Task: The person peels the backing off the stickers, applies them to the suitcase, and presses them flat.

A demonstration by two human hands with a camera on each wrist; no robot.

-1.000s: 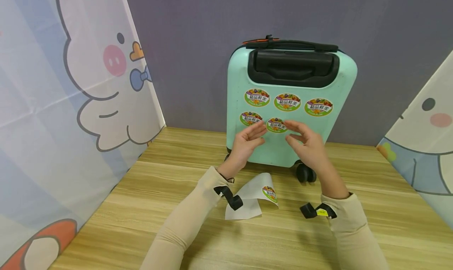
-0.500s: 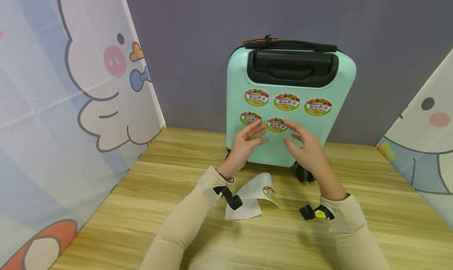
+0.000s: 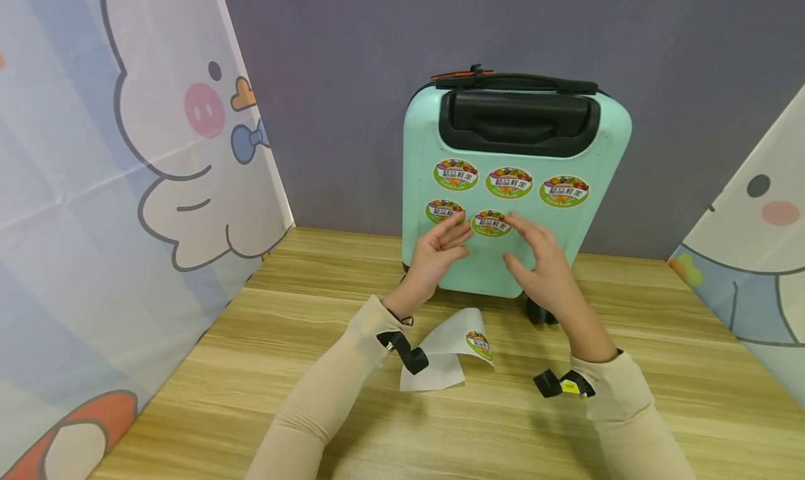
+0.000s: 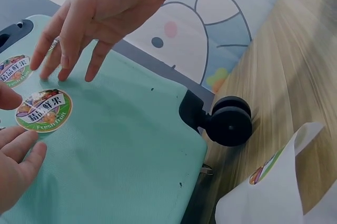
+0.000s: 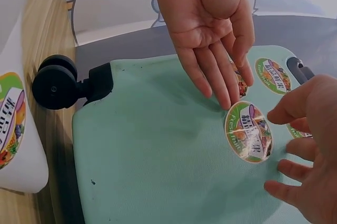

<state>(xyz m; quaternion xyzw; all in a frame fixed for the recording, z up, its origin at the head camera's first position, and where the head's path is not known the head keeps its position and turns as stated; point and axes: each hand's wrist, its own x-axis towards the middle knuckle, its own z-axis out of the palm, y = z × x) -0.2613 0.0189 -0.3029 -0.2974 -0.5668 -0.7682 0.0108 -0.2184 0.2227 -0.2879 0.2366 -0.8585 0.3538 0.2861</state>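
Note:
A mint-green suitcase (image 3: 484, 274) stands upright, its front bearing oval fruit stickers in two rows. My left hand (image 3: 434, 260) touches the lower middle sticker's (image 3: 491, 223) left side with extended fingertips and overlaps the lower left sticker (image 3: 444, 211). On the other side, my right hand (image 3: 544, 270) has its fingertips on the suitcase close to that sticker's right edge, thumb spread away below. In the right wrist view, the same sticker (image 5: 249, 132) lies flat between both hands. Neither hand holds anything.
A white backing sheet (image 3: 434, 375), curled up at one side, lies on the wooden table (image 3: 264, 396) in front of the suitcase; one sticker (image 3: 479, 345) is on it. A black wheel (image 3: 537, 311) shows under the suitcase. Cartoon-printed cloths (image 3: 163, 117) flank the table.
My right hand's thumb has drawn down and left, away from its index finger, and its fingertips have shifted slightly about the sticker's right edge. The left hand stays nearly still.

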